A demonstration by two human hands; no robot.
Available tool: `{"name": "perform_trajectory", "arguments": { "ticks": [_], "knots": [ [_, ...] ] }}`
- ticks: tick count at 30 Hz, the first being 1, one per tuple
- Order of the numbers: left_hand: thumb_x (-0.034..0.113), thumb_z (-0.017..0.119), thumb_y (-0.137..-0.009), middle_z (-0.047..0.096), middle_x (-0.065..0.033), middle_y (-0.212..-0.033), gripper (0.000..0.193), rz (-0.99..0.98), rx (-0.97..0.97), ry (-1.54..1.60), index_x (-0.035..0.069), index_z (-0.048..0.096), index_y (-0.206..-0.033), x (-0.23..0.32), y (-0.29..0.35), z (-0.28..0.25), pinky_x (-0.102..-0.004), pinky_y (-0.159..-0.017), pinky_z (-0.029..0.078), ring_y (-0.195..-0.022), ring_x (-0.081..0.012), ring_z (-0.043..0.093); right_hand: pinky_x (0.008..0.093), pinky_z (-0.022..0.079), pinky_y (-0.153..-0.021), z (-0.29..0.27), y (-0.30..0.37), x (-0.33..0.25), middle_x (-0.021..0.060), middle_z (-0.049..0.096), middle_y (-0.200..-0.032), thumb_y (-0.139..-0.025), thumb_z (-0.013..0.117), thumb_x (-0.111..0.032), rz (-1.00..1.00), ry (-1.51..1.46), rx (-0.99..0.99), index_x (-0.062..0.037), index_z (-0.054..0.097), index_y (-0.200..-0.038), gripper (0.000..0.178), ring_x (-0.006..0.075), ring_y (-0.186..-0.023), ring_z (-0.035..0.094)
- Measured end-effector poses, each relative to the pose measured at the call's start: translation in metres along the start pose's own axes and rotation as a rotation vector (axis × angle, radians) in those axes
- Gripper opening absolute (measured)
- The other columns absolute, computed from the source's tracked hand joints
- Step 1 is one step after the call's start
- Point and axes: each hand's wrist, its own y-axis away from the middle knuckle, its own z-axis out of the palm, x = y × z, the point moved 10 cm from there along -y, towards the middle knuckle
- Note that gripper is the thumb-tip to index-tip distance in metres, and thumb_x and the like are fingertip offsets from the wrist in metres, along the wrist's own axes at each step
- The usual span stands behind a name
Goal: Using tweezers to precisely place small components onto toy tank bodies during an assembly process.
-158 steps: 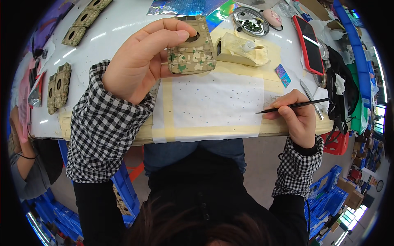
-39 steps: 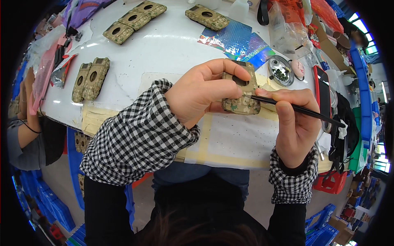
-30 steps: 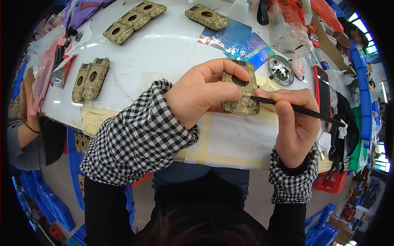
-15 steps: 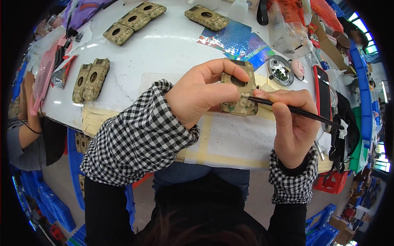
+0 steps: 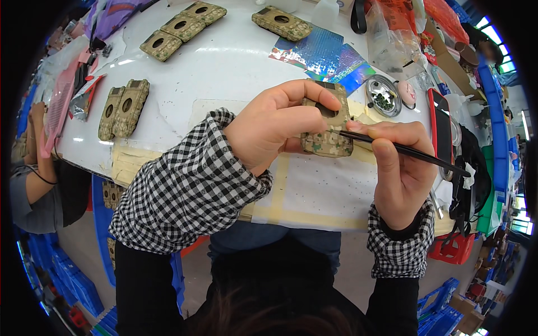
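My left hand point(image 5: 269, 126) is closed round a camouflage-patterned toy tank hull point(image 5: 325, 147), gripping it by its left side. Its index finger curls over the round hole in the hull's top, and the thumb lies just below the hole. Black tweezers point(image 5: 412, 152) are pinched in my right hand point(image 5: 399, 173). Their tips meet the hull's top beside my left thumb; whether they hold a tiny part is too small to tell. A round clear dish point(image 5: 384, 95) with small dark green pieces sits beyond my right hand.
More camouflage hulls point(image 5: 127, 109) lie at the left, and others point(image 5: 180, 26) at the far side. Shiny blue sheets point(image 5: 328, 53) lie beyond my hands. A red-edged phone point(image 5: 441, 126) and plastic bags point(image 5: 389, 45) crowd the right. Another person's arm point(image 5: 40, 179) shows at far left.
My left thumb has drawn back slightly up the hull, away from its lower part. The tweezers stay almost in place, with their tips on the hull.
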Motion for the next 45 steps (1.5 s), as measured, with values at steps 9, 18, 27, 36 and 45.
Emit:
{"name": "perform_trajectory", "arguments": {
  "ticks": [9, 18, 27, 36, 45],
  "knots": [
    [0.007, 0.054, -0.079, 0.058, -0.0057, -0.100, 0.031, 0.021, 0.014, -0.047, 0.005, 0.049, -0.110, 0.0024, 0.0007, 0.0002, -0.0275, -0.078, 0.049, -0.089, -0.0124, 0.058, 0.0233, 0.044, -0.073, -0.0018, -0.0003, 0.0015, 0.0081, 0.062, -0.088, -0.085, 0.062, -0.007, 0.029, -0.038, 0.002, 0.0023, 0.058, -0.090, 0.011, 0.0128, -0.080, 0.056],
    [0.005, 0.055, -0.079, 0.057, -0.0051, -0.099, 0.031, 0.021, 0.023, -0.077, 0.005, 0.050, -0.110, 0.0031, 0.0015, -0.0009, -0.0256, -0.075, 0.048, -0.087, -0.0113, 0.057, 0.0238, 0.044, -0.073, 0.0012, -0.0007, -0.0009, 0.0081, 0.062, -0.089, -0.085, 0.062, -0.007, -0.003, -0.008, -0.019, 0.0021, 0.059, -0.091, 0.012, 0.0132, -0.081, 0.057],
    [0.004, 0.054, -0.078, 0.058, -0.0049, -0.098, 0.030, 0.020, 0.019, -0.066, 0.005, 0.050, -0.109, 0.0023, 0.0006, -0.0001, -0.0259, -0.075, 0.049, -0.087, -0.0110, 0.057, 0.0241, 0.045, -0.073, 0.0004, 0.0006, -0.0004, 0.0082, 0.063, -0.088, -0.084, 0.062, -0.007, 0.006, -0.008, -0.006, 0.0014, 0.059, -0.090, 0.011, 0.0138, -0.080, 0.058],
    [0.003, 0.054, -0.078, 0.058, -0.0054, -0.098, 0.030, 0.024, 0.032, -0.061, 0.005, 0.050, -0.107, 0.0021, 0.0009, -0.0019, -0.0260, -0.076, 0.048, -0.087, -0.0117, 0.057, 0.0247, 0.045, -0.072, 0.0019, 0.0003, -0.0008, 0.0084, 0.063, -0.088, -0.084, 0.063, -0.006, 0.000, -0.004, -0.007, 0.0015, 0.059, -0.090, 0.011, 0.0142, -0.080, 0.058],
    [0.003, 0.055, -0.077, 0.058, -0.0061, -0.099, 0.029, 0.021, 0.032, -0.071, 0.004, 0.050, -0.106, 0.0015, 0.0007, -0.0027, -0.0263, -0.076, 0.048, -0.089, -0.0127, 0.058, 0.0251, 0.046, -0.073, 0.0027, 0.0014, -0.0015, 0.0093, 0.063, -0.088, -0.084, 0.063, -0.006, -0.006, -0.016, -0.003, 0.0019, 0.059, -0.090, 0.011, 0.0147, -0.081, 0.059]
  ]
}}
